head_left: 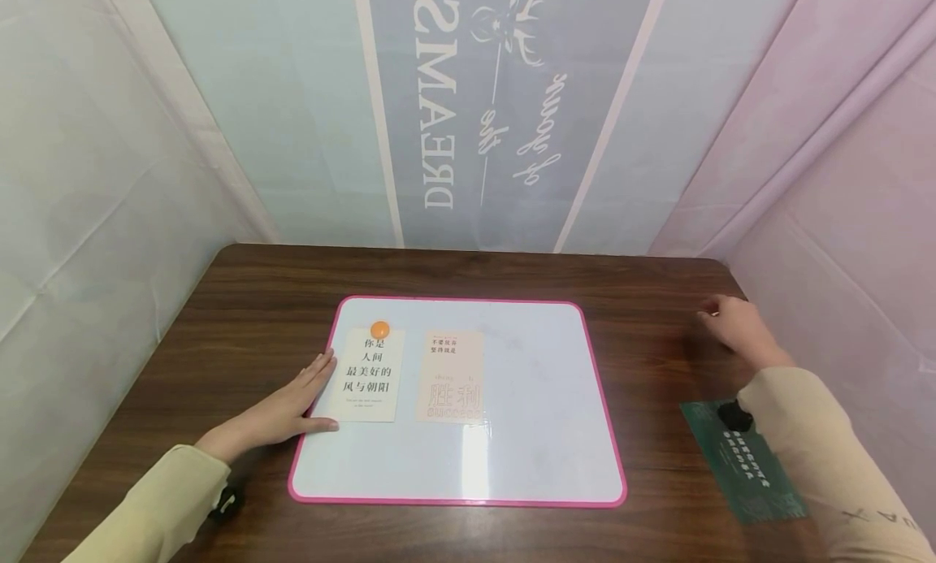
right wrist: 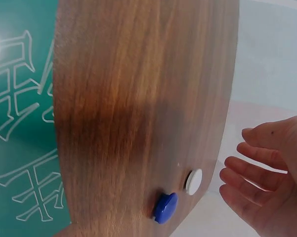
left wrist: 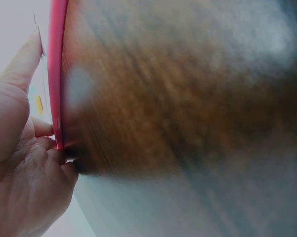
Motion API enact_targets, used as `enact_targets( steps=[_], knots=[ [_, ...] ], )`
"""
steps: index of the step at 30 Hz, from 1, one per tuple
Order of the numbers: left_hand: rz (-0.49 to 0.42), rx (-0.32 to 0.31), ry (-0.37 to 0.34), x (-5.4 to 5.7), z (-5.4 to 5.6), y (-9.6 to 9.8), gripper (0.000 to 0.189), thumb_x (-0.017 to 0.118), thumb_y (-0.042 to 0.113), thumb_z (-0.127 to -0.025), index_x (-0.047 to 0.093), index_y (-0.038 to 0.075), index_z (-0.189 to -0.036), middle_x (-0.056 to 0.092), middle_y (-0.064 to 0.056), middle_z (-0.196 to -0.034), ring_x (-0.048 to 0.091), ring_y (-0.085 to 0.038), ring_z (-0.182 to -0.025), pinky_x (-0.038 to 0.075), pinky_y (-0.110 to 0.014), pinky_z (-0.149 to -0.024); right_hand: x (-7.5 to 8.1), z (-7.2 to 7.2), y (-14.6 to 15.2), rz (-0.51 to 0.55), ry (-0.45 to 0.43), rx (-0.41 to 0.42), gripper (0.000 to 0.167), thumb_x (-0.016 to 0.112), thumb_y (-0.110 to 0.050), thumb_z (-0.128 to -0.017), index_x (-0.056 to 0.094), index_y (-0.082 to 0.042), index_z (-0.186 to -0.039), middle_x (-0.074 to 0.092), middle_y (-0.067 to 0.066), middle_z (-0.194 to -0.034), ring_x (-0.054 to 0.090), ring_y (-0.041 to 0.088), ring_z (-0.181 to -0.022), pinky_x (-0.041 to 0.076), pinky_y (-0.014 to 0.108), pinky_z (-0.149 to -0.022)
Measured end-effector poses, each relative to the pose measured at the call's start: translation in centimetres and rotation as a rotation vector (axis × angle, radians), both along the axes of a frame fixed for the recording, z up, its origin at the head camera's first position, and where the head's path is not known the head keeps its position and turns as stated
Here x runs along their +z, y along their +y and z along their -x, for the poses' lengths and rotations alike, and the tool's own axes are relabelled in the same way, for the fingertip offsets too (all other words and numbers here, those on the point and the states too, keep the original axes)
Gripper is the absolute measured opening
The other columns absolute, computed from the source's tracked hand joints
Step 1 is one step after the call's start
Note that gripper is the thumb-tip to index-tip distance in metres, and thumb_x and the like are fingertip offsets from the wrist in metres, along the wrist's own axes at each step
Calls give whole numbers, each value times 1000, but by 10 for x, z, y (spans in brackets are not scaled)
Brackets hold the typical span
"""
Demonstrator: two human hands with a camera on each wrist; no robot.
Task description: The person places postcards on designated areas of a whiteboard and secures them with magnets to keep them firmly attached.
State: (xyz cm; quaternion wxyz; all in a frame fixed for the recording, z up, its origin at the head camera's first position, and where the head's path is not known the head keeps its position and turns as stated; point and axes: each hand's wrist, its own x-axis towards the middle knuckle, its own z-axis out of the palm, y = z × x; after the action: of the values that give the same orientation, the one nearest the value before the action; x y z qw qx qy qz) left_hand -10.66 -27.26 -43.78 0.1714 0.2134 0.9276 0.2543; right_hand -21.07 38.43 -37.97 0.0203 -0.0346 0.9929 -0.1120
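While the left hand (head_left: pixel 288 404) lies over the board's (head_left: pixel 541 433) left edge, its grip flat with fingers straight, a cream card (head_left: pixel 376 400) lies just beside it under an orange magnet (head_left: pixel 379 330), then a pink card (head_left: pixel 449 366). Rightward, the bench (head_left: pixel 651 335) bears a green card (head_left: pixel 724 457); the right hand (head_left: pixel 738 326), grip loosely curled, is near a blue magnet (right wrist: pixel 166 207) and a white magnet (right wrist: pixel 193 181).

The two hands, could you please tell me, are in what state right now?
Left hand: open, resting on the left edge of the whiteboard.
Right hand: open, fingers loosely bent, holding nothing.
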Motion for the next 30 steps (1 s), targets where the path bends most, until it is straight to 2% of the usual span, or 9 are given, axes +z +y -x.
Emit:
enact_targets(
  steps=[11, 17, 21, 30],
  knots=[
    [11, -2, 13, -6, 1, -1, 100, 68, 47, -75, 14, -4, -143, 6, -20, -151, 8, -38, -136, 17, -55, -105, -1, -4, 18, 54, 19, -97, 35, 50, -13, -86, 54, 19, -98, 55, 37, -96, 49, 53, -87, 41, 57, -75],
    [10, -6, 23, -7, 1, -1, 100, 68, 46, -76, 14, -4, -143, 6, -19, -151, 8, -37, -137, 16, -54, -106, -7, -6, 30, 81, 32, -125, 34, 53, -13, -84, 56, 19, -92, 58, 34, -85, 52, 48, -78, 43, 52, -69],
    [13, -5, 20, -6, 1, -1, 99, 68, 46, -76, 15, -4, -143, 6, -20, -151, 8, -38, -137, 16, -54, -106, -8, -9, 34, 110, 12, -153, 35, 53, -15, -84, 58, 18, -92, 59, 32, -82, 54, 44, -76, 44, 48, -64],
    [-3, -7, 33, -7, 0, -1, 99, 67, 46, -76, 15, -5, -143, 6, -21, -150, 9, -39, -136, 17, -54, -106, -8, -13, 34, 98, -31, -231, 36, 53, -16, -84, 58, 17, -96, 58, 34, -91, 52, 50, -84, 43, 54, -71]
  ],
)
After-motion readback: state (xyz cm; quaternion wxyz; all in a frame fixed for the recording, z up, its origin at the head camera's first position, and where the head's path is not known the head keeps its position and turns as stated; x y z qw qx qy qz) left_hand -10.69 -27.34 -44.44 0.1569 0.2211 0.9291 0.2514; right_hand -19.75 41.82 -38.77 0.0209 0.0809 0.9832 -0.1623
